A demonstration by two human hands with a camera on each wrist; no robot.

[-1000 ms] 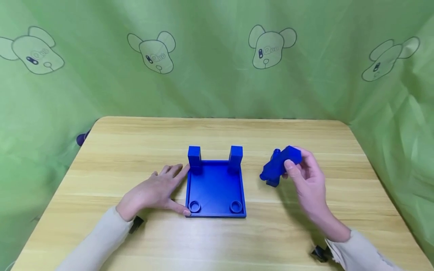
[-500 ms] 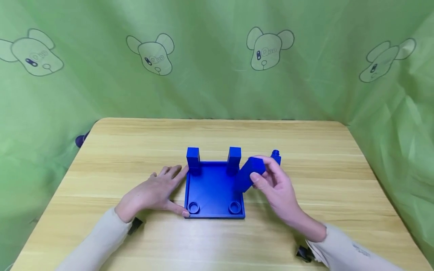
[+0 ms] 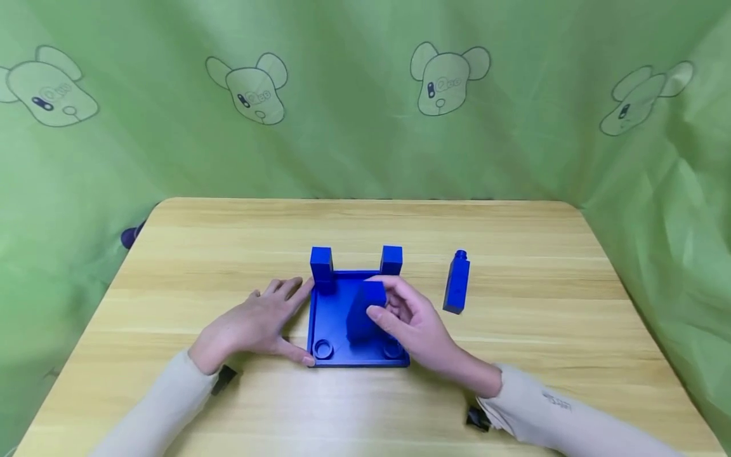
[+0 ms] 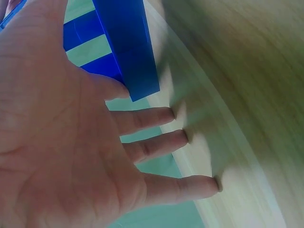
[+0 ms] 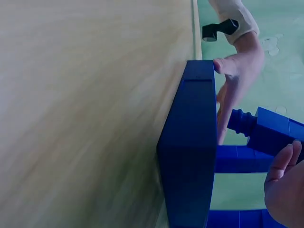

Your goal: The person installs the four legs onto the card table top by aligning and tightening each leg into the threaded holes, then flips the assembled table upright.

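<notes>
A square blue tabletop (image 3: 360,364), rimmed like a tray, lies on the wooden table. Two square blue legs (image 3: 322,262) stand at its far corners; its near corners have round sockets (image 3: 323,348). My left hand (image 3: 248,330) spreads along the left side, with thumb and index finger touching the edge. Over the tabletop, my right hand (image 3: 419,327) pinches a third blue leg (image 3: 363,312) between thumb and fingers, tilted. In the right wrist view, that leg's threaded end (image 5: 241,122) shows, apart from the tabletop. The right hand partly covers the near right socket.
Another blue leg (image 3: 457,283) with a threaded end lies on the table to the right of the tabletop. A green curtain (image 3: 354,152) with mouse-head drawings hangs behind the table and at both sides. Black wrist cameras (image 3: 478,419) sit under the sleeves.
My right hand has carried its leg leftward from beside the loose leg to over the tabletop. The loose leg is now in full view. The left hand has stayed at the tabletop's left edge.
</notes>
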